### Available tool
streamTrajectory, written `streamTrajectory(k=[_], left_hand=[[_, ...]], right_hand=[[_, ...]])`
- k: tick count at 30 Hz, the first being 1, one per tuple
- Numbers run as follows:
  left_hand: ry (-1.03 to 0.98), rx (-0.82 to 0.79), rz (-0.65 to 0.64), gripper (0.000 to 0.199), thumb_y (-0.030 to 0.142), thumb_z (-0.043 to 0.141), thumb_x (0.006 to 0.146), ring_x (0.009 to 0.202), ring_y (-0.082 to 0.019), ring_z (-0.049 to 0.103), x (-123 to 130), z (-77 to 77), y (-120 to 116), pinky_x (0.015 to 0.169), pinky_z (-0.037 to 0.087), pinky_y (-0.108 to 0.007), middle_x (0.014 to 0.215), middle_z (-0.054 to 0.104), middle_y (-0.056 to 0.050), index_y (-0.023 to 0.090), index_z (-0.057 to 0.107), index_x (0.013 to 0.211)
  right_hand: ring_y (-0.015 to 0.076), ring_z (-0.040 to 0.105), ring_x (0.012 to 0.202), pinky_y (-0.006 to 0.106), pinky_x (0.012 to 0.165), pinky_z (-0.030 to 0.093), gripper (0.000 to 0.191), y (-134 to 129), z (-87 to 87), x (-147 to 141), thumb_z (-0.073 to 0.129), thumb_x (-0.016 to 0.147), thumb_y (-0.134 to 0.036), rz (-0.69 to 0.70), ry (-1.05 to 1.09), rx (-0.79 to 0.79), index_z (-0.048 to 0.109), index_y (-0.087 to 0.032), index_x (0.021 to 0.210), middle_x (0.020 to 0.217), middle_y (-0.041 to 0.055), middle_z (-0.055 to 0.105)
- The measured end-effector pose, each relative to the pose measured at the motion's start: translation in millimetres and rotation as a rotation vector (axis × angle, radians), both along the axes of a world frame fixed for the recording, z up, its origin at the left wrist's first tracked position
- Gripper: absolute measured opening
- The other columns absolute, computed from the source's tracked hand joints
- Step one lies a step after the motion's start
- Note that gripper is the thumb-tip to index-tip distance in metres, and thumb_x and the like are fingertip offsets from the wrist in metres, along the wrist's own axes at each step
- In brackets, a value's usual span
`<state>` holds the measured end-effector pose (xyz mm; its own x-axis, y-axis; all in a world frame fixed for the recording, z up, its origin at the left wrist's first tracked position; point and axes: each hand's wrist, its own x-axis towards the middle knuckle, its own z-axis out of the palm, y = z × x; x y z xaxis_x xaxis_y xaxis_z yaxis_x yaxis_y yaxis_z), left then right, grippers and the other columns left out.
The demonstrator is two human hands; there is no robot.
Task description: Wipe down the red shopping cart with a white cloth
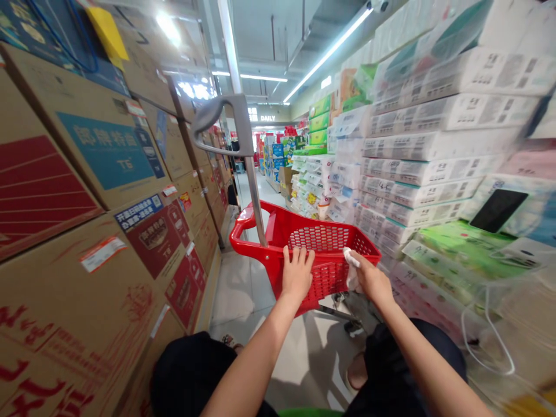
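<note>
A red plastic shopping basket (324, 272) on wheels stands in front of me, with a grey pull handle (245, 130) rising from its left end. My left hand (297, 271) rests on the near rim, its fingers spread over the edge and nothing held in them. Near the right end of the same rim, my right hand (371, 281) is closed on a white cloth (353, 272). The cloth hangs against the basket's outer side wall. Part of the wall behind both hands is hidden.
Stacked cardboard cartons (78, 174) line the left side. Packs of white paper tissue (434, 139) are piled on the right. A dark phone (498, 209) leans on a green pack, near a white cable (489, 336). The tiled aisle floor (234, 295) runs ahead between them.
</note>
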<state>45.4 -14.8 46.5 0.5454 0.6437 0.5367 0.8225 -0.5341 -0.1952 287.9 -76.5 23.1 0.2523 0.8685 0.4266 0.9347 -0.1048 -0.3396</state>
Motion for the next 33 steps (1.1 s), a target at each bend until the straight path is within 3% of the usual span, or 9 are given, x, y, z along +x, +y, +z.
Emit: streamTrajectory(k=[3,7,9,14,17,23,26,30,33], left_hand=[[-0.004,0.008,0.014,0.063,0.033,0.064,0.088,0.137,-0.036,0.042,7.0,0.5,-3.1,0.123,0.016,-0.063,0.143,0.055,-0.012,0.023,0.050,0.148],[-0.001,0.024,0.015,0.066,0.032,0.061,0.089,0.137,-0.035,0.042,10.1,0.8,-6.3,0.124,0.015,-0.061,0.144,0.055,-0.013,0.020,0.044,0.152],[0.009,0.031,0.008,0.069,0.031,0.058,0.090,0.139,-0.033,0.041,8.4,0.1,-6.2,0.125,0.015,-0.059,0.148,0.052,-0.013,0.017,0.039,0.155],[0.021,0.014,-0.009,0.072,0.035,0.056,0.092,0.143,-0.033,0.037,8.0,-1.8,-4.5,0.126,0.014,-0.058,0.156,0.045,-0.013,0.015,0.034,0.158],[0.010,0.004,-0.001,0.075,0.036,0.057,0.091,0.144,-0.033,0.037,14.5,-3.0,-4.7,0.126,0.012,-0.059,0.158,0.043,-0.013,0.015,0.032,0.159],[0.012,0.013,0.004,0.071,0.033,0.051,0.095,0.146,-0.034,0.036,20.8,-7.2,-3.8,0.126,0.013,-0.060,0.162,0.038,-0.013,0.012,0.030,0.159],[0.040,0.014,-0.015,0.074,0.034,0.053,0.093,0.147,-0.033,0.034,18.1,-6.9,-3.0,0.125,0.014,-0.059,0.164,0.034,-0.013,0.011,0.029,0.159],[0.047,-0.002,-0.012,0.079,0.037,0.057,0.092,0.149,-0.033,0.032,18.7,-4.5,-4.7,0.126,0.014,-0.059,0.165,0.030,-0.013,0.011,0.027,0.160],[0.032,-0.010,-0.008,0.079,0.036,0.057,0.091,0.149,-0.034,0.031,23.2,-4.0,-7.0,0.126,0.014,-0.059,0.166,0.029,-0.014,0.011,0.028,0.160]], right_hand=[[0.0263,0.070,0.112,0.041,0.089,0.059,0.048,4.3,3.4,-20.0,0.036,0.104,-0.034,0.020,0.005,0.010,0.047,-0.034,0.151,0.148,0.0037,0.057],[0.0209,0.064,0.124,0.033,0.094,0.057,0.055,15.4,7.4,-64.2,0.040,0.101,-0.025,0.252,-0.008,0.054,0.040,-0.035,0.155,0.157,0.0004,0.047],[0.0206,0.062,0.127,0.033,0.096,0.056,0.056,15.8,8.2,-66.6,0.041,0.100,-0.024,0.331,0.005,0.062,0.038,-0.035,0.155,0.157,-0.0004,0.046],[0.0247,0.070,0.114,0.040,0.091,0.059,0.050,5.3,7.5,-25.9,0.038,0.103,-0.034,0.125,0.042,-0.025,0.042,-0.037,0.153,0.148,0.0011,0.057],[0.0264,0.072,0.108,0.042,0.088,0.060,0.051,2.9,11.1,-29.0,0.036,0.103,-0.031,0.030,-0.002,-0.034,0.041,-0.035,0.154,0.150,0.0039,0.054],[0.0208,0.062,0.126,0.033,0.092,0.059,0.065,9.4,19.1,-81.3,0.041,0.096,-0.018,0.305,-0.060,0.063,0.032,-0.034,0.158,0.161,0.0004,0.039],[0.0209,0.065,0.122,0.034,0.091,0.059,0.059,7.5,14.9,-61.7,0.040,0.099,-0.023,0.267,-0.032,0.034,0.035,-0.038,0.157,0.157,-0.0012,0.046],[0.0242,0.073,0.104,0.038,0.085,0.060,0.051,1.6,7.6,-15.7,0.038,0.103,-0.034,0.041,-0.018,-0.039,0.041,-0.036,0.154,0.146,0.0061,0.059],[0.0258,0.073,0.105,0.041,0.087,0.061,0.050,1.3,9.1,-17.5,0.038,0.103,-0.036,0.001,-0.032,-0.026,0.043,-0.034,0.153,0.146,0.0073,0.059]])
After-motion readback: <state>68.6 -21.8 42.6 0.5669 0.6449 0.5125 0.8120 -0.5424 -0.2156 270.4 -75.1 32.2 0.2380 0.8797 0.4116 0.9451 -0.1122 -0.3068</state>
